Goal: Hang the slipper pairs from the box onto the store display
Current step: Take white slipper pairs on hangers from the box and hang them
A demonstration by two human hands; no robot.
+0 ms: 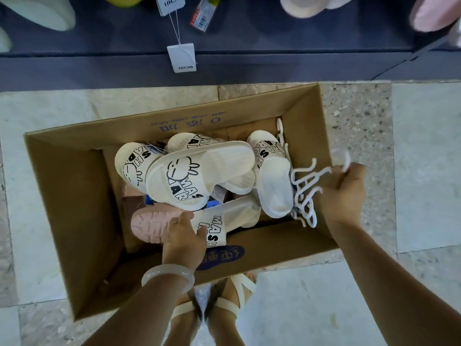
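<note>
An open cardboard box [74, 191] stands on the floor below me. Inside lie several cream slippers [197, 176] printed with black letters and a cartoon face, plus a pink slipper [149, 226] sole-up at the near left. My left hand [184, 236], with a pale bangle on the wrist, reaches into the box and grips a cream slipper [224, 218] at the near side. My right hand [341, 193] holds a bunch of white plastic hangers [306, 191] at the box's right wall.
The dark display wall [249, 61] rises just beyond the box, with hung slippers [304, 6] and dangling price tags [181, 57] along the top. My sandalled feet [224, 303] stand at the box's near edge. Tiled floor [411, 146] surrounds the box.
</note>
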